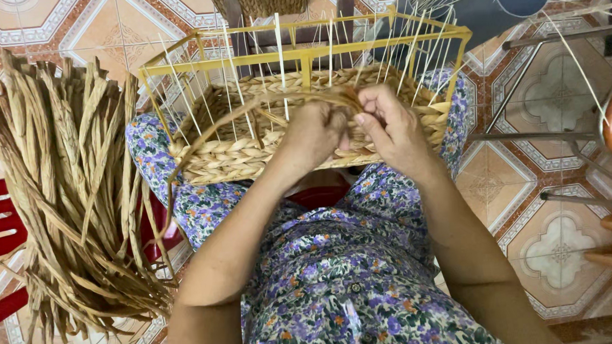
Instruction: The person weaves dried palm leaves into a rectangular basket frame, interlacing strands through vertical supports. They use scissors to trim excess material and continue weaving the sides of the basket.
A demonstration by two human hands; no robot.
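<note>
— Where's the work? 
— Left hand (313, 134) and right hand (394, 129) pinch a twisted tan straw strand (276, 100) at the half-woven basket on its yellow wire frame (302, 57), on the lap.

— The risk? 
— Slack grip; the braid likely loosens between the thin white upright ribs (281, 57).
</note>
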